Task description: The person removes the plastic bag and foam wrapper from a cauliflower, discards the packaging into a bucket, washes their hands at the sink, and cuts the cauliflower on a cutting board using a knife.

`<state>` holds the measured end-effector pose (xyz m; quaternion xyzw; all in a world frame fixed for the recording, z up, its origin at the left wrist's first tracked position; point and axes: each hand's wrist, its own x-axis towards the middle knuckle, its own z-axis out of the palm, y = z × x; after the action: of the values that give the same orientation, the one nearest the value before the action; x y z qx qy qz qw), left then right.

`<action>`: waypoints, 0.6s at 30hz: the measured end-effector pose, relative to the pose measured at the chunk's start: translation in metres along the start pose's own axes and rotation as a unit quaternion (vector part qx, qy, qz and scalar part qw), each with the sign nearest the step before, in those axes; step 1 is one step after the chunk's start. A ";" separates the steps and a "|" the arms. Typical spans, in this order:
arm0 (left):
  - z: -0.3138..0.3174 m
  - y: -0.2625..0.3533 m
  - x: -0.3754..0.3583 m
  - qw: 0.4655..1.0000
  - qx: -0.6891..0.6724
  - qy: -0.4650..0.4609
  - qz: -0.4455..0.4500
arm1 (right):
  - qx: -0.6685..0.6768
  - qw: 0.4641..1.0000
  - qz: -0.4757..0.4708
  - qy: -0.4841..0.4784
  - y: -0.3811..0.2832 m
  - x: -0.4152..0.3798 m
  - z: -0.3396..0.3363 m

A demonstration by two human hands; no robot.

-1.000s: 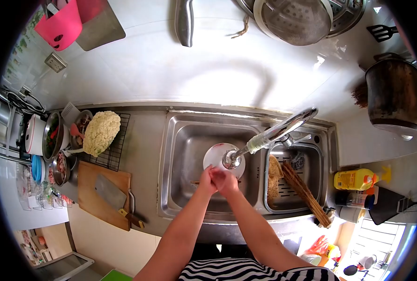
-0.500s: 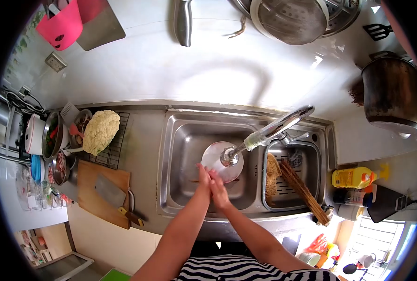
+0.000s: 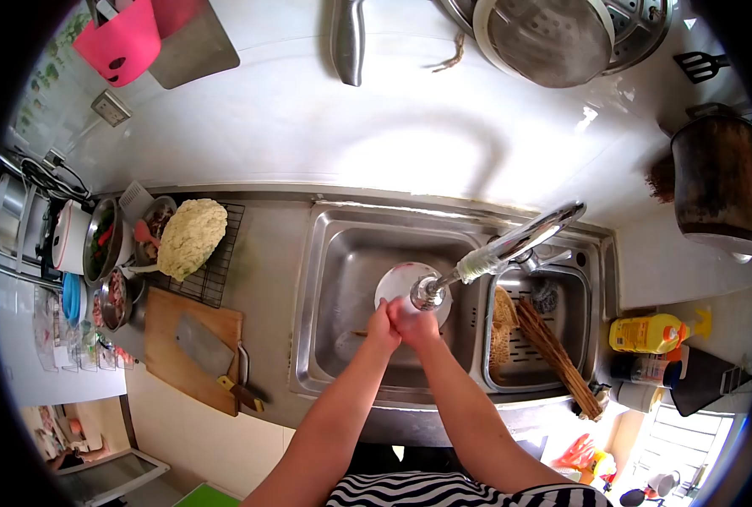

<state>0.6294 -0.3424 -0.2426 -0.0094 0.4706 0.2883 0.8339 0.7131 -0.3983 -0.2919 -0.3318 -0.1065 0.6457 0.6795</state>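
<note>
My left hand (image 3: 383,324) and my right hand (image 3: 415,319) are pressed together over the sink basin (image 3: 334,253). Both look closed, fingers folded against each other, and no object shows between them. Just above the right hand is the spray head of the faucet (image 3: 427,292), and water appears to fall onto that hand. Below them in the basin rests a white dish (image 3: 397,279) with reddish marks, partly covered by the hands and faucet. A thin brown stick-like piece (image 3: 359,333) shows beside the left hand.
In the right-hand basin, a drain basket (image 3: 553,380) holds a bundle of thin sticks (image 3: 553,351), a tan mesh scrubber (image 3: 503,325) and a steel scourer (image 3: 545,296). Left are a cauliflower (image 3: 192,239), a cutting board (image 3: 169,338) and a cleaver (image 3: 203,342). A yellow bottle (image 3: 642,333) stands right.
My hands have gone from palms together with fingers extended to folded against each other, nearer the spray head. The whole view has shifted slightly.
</note>
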 end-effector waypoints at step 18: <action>0.003 -0.038 -0.030 0.999 0.020 0.006 -0.033 | -0.754 0.644 -0.073 0.107 -0.016 -0.046 0.056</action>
<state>0.6385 -0.3881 -0.2268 -0.0098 0.4810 0.2511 0.8400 0.6875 -0.4231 -0.2266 -0.7874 -0.5065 0.2508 0.2459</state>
